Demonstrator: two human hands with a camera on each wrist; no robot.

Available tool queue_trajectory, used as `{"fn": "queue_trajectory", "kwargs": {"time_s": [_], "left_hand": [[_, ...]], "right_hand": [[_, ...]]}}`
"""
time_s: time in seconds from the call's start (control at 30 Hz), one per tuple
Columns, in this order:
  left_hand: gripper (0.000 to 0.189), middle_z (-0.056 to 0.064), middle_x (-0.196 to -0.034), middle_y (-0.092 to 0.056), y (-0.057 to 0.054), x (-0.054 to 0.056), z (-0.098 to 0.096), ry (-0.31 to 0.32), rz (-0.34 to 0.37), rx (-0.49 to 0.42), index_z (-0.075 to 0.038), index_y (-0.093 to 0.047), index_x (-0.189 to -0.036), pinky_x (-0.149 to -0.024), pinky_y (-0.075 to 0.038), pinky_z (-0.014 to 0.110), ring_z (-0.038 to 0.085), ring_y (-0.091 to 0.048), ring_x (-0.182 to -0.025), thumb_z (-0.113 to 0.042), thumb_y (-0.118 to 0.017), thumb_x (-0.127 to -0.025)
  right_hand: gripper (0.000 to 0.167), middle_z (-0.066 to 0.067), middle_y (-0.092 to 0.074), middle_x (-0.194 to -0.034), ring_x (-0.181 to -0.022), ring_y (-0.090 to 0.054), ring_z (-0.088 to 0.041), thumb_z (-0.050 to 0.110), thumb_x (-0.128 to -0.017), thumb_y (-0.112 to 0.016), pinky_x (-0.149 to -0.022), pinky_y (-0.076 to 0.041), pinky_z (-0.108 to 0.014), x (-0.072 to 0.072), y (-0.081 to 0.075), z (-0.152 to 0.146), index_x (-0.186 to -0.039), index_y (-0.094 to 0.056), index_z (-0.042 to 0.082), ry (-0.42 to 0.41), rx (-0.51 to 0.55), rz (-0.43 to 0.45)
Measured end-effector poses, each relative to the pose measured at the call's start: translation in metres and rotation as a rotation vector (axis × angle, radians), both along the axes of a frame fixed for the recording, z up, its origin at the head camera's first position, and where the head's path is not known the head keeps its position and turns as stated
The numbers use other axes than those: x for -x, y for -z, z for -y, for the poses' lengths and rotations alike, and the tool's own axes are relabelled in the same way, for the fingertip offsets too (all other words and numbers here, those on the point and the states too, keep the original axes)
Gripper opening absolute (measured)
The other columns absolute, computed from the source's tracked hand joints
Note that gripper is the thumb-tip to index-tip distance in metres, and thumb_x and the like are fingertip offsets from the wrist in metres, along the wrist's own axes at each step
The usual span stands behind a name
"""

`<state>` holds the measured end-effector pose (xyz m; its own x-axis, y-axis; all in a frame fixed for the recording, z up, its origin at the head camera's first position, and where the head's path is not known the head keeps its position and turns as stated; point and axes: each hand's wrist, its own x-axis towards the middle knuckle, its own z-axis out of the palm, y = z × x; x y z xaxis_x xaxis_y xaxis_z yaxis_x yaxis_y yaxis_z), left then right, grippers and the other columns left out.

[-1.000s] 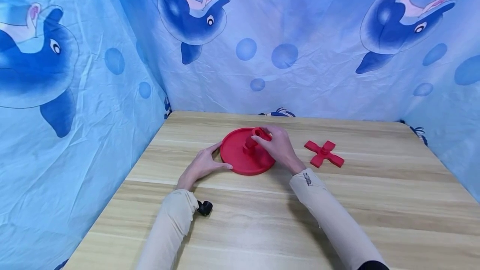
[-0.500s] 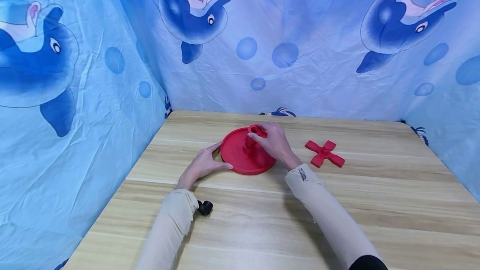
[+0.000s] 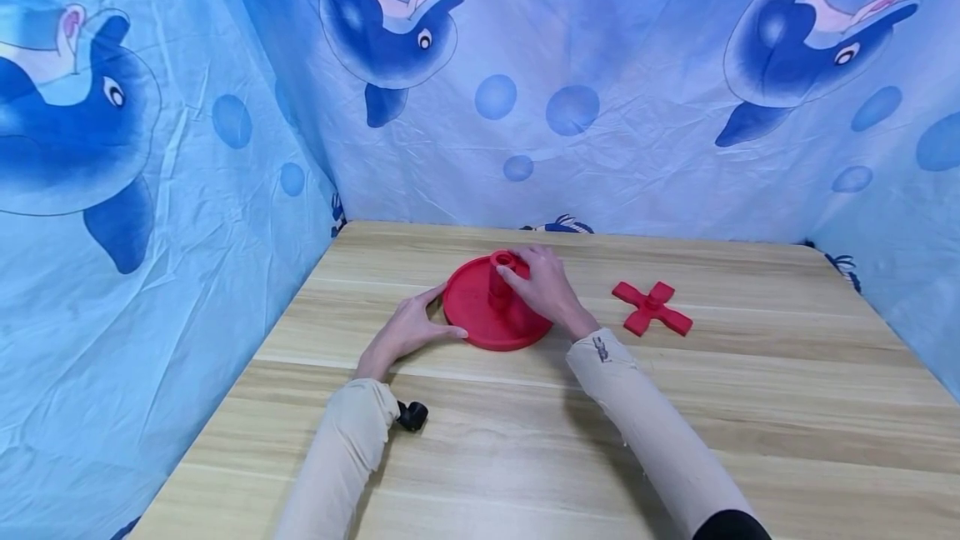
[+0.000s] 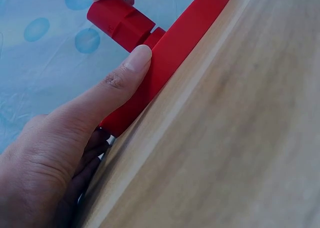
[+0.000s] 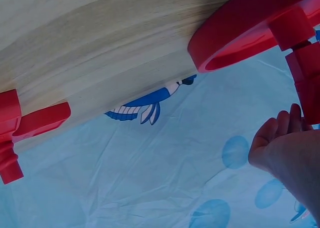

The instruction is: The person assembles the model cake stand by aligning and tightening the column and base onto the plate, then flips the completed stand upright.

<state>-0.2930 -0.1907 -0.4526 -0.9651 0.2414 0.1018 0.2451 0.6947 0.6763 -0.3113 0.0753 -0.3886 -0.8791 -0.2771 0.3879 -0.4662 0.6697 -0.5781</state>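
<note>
A round red tray [image 3: 472,311] with a raised rim lies on the table, with a short stub rising at its middle. My left hand [image 3: 405,328] holds the tray's near left edge, its thumb on the rim and its fingers spread round the side. A hollow red tube [image 3: 497,280] stands nearly upright over the stub, gripped near its top by my right hand [image 3: 550,283]. In the left wrist view a narrow neck shows between the tube [image 4: 120,22] and the tray. Part of the tube is hidden behind the right hand's fingers.
A red four-armed cross piece [image 3: 652,308] lies on the wooden table [image 3: 750,373] to the right of the tray. A blue dolphin-print curtain [image 3: 540,65] hangs behind the table and at both sides. A small black device [image 3: 412,416] sits at the left cuff.
The right hand has shifted slightly left and turned the tube from tilted to nearly upright over the stub. The left hand and the tray have stayed in place.
</note>
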Motion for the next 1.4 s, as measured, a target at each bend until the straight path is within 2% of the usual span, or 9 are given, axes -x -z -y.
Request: {"fn": "queue_trajectory", "kwargs": {"time_s": [0.37, 0.57, 0.87, 1.2, 1.4], "left_hand": [[0.110, 0.013, -0.155, -0.049, 0.0013, 0.0001, 0.0001, 0.004, -0.027, -0.010, -0.017, -0.043, -0.160, -0.111, -0.042, 0.055, 0.034, -0.046, -0.140, -0.065, -0.088, -0.071], [0.110, 0.013, -0.155, -0.049, 0.0009, 0.0000, -0.0002, 0.008, -0.025, -0.006, -0.016, -0.042, -0.160, -0.111, -0.042, 0.055, 0.034, -0.046, -0.140, -0.066, -0.086, -0.072], [0.109, 0.012, -0.156, -0.048, -0.0015, -0.0013, -0.0008, -0.004, -0.001, -0.011, -0.017, -0.042, -0.160, -0.112, -0.042, 0.054, 0.033, -0.044, -0.142, -0.063, -0.088, -0.073], [0.108, 0.012, -0.157, -0.047, -0.0016, -0.0019, -0.0011, -0.006, 0.001, -0.006, -0.018, -0.042, -0.160, -0.112, -0.042, 0.054, 0.033, -0.044, -0.142, -0.062, -0.087, -0.074], [0.108, 0.012, -0.156, -0.047, -0.0010, -0.0005, -0.0009, 0.000, 0.006, -0.015, -0.018, -0.041, -0.161, -0.112, -0.042, 0.054, 0.033, -0.044, -0.142, -0.062, -0.088, -0.074]], "right_hand": [[0.044, -0.018, -0.065, -0.130, -0.126, -0.053, -0.035, 0.022, -0.101, -0.067, -0.106, -0.046, -0.052, 0.0009, 0.0006, 0.0017, -0.138, -0.064, -0.001, -0.024, 0.059, -0.001], [0.046, -0.016, -0.064, -0.130, -0.125, -0.053, -0.033, 0.023, -0.100, -0.070, -0.104, -0.049, -0.050, 0.0003, 0.0007, 0.0013, -0.139, -0.062, 0.001, -0.009, 0.078, 0.040], [0.051, -0.018, -0.062, -0.133, -0.126, -0.053, -0.036, 0.031, -0.100, -0.070, -0.106, -0.041, -0.057, 0.0003, 0.0008, 0.0020, -0.140, -0.059, 0.001, 0.020, -0.051, -0.043], [0.052, -0.019, -0.060, -0.139, -0.129, -0.052, -0.035, 0.023, -0.098, -0.071, -0.106, -0.046, -0.054, -0.0014, -0.0004, 0.0025, -0.144, -0.059, 0.001, -0.018, -0.091, -0.094], [0.052, -0.018, -0.060, -0.136, -0.127, -0.053, -0.035, 0.026, -0.099, -0.071, -0.106, -0.046, -0.053, 0.0001, -0.0007, 0.0020, -0.142, -0.059, 0.001, -0.004, -0.107, -0.097]]}}
